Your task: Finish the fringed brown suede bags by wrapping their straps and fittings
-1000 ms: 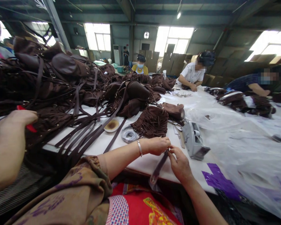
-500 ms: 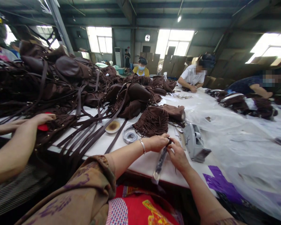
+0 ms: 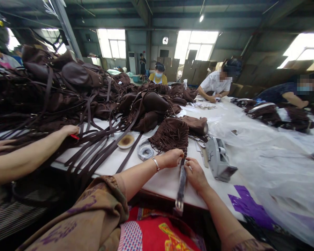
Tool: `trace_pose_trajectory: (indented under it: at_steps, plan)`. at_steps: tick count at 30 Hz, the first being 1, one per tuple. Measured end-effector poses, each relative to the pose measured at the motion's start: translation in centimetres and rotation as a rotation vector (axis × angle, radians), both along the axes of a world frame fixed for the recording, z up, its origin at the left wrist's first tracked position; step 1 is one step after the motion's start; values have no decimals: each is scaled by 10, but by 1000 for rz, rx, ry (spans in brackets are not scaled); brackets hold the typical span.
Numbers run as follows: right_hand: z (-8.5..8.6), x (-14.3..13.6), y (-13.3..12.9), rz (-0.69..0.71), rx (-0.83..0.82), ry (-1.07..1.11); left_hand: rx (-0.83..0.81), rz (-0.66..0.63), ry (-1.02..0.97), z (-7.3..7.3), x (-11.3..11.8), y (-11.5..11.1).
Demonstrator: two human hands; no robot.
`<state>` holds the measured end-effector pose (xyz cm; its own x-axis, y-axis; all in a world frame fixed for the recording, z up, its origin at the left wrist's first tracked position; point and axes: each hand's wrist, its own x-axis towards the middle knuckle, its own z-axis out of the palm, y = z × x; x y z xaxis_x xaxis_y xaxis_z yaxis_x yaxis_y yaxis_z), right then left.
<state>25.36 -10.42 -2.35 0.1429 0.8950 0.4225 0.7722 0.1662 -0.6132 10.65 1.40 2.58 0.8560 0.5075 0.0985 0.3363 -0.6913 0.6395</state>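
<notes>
My left hand [image 3: 174,158], with a silver bracelet on its wrist, pinches the upper end of a dark strap [image 3: 181,181] wrapped in clear plastic. Close on the right, my right hand [image 3: 195,173] has its bent fingers against the strap's right edge; whether they grip it is hard to tell. The strap hangs down over the table's front edge, with a metal piece at its lower end. Just beyond my hands lies a brown fringed bag [image 3: 170,135], touching or very near the strap's top.
A grey tape dispenser [image 3: 220,161] stands to the right, near clear plastic sheeting [image 3: 272,167]. Left are a coil [image 3: 145,151], a small dish [image 3: 126,140], loose straps and heaped brown bags [image 3: 81,75]. A co-worker's hand [image 3: 70,131] holds something red at far left.
My left hand has shifted slightly left, and my hands are a little farther apart. The strap shows more of its length. The co-worker's hand at the left has moved right.
</notes>
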Motion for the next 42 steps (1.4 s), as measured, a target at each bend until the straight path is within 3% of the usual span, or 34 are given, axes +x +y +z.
trace_pose_trajectory:
  at_steps: [7, 12, 17, 24, 30, 34, 38, 42]
  plan:
    - [-4, -6, -15, -93, 44, 110, -421, 175, -16, -14, -13, -19]
    - [3, -13, -26, -153, 91, 138, -823, 386, 7, -17, 11, -25]
    - [2, -12, -26, -136, 125, 112, -1031, 493, -11, -9, 36, -21]
    - [0, -5, -15, -122, 146, 17, -1216, 514, -43, -3, 43, -16]
    - [4, 10, 17, -179, 224, -19, -1299, 477, -35, -2, 38, -15]
    - [8, 20, 34, -179, 184, 22, -1330, 461, -50, -2, 32, -19]
    - [12, 21, 22, -134, 103, 86, -1335, 480, -112, -5, 26, -21]
    - [11, 17, -4, -4, -107, 152, -1347, 483, -136, -8, 25, -21]
